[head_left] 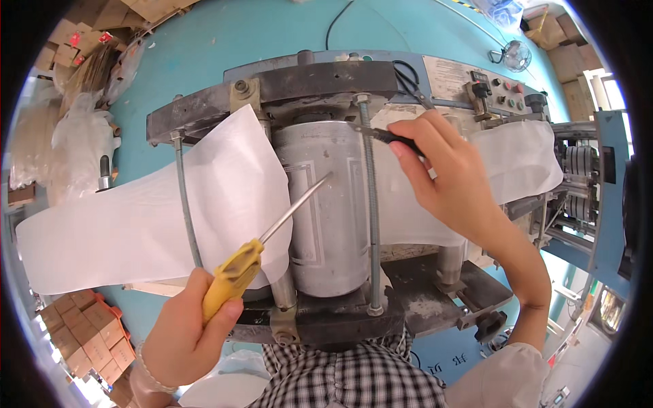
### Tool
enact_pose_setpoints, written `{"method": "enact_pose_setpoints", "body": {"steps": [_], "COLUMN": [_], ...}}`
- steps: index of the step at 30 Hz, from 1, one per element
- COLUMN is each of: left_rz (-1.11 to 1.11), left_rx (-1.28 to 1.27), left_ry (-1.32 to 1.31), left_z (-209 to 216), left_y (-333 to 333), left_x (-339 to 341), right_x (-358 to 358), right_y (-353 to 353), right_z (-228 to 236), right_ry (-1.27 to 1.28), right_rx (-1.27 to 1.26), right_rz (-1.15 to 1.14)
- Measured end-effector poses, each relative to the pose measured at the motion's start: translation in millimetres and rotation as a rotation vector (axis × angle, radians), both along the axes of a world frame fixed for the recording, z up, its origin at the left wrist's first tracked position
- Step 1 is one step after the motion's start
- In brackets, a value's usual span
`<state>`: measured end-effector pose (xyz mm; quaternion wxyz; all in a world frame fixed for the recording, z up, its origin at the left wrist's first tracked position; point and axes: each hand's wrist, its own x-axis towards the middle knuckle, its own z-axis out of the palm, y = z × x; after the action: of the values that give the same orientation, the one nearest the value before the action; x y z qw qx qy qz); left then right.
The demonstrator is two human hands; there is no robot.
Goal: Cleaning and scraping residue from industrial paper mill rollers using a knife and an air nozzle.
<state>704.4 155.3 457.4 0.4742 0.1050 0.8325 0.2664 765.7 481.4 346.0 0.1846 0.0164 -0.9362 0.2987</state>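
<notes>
My left hand [187,330] grips the yellow handle of a screwdriver [294,211]. Its metal shaft points up and to the right, with the tip over the face of a grey metal roller [333,224] that bears rectangular outlines. Whether the tip touches the roller cannot be told. My right hand [449,166] is closed on a black-handled tool [391,138] with a narrow flat blade, whose exact kind is unclear. That blade lies near the roller's far end, by a threaded rod [371,224]. White sheet material [136,217] extends left of the roller and continues on its right.
Dark metal bars [326,85] frame the roller. Black-handled scissors [410,81] lie behind it, beside a control panel [500,88] with buttons. Brown cartons [88,330] are stacked at lower left, and wrapped bundles [81,143] stand at left. A fan [517,56] stands far right.
</notes>
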Motion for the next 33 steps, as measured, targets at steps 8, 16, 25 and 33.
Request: {"method": "enact_pose_setpoints", "body": {"steps": [8,16,25,33], "left_rz": [-0.028,0.149,0.211,0.317], "left_rx": [-0.009,0.047,0.078,0.161], "left_ry": [0.238,0.181,0.061,-0.066], "left_z": [-13.0,-19.0,-29.6,-27.1], "left_y": [27.6,19.6,10.2,10.6], "left_x": [-8.5,-10.6,-14.6,-16.9], "right_x": [-19.1,-18.1,-9.6,-10.6], "right_y": [-26.2,-43.7,-54.1,-54.4], "right_z": [2.6,17.6,15.4,15.9], "right_ry": [-0.06,-0.336,-0.313,-0.34], "right_rx": [0.036,0.025,-0.034,-0.008], "right_rz": [0.061,-0.077,-0.086,-0.113]}}
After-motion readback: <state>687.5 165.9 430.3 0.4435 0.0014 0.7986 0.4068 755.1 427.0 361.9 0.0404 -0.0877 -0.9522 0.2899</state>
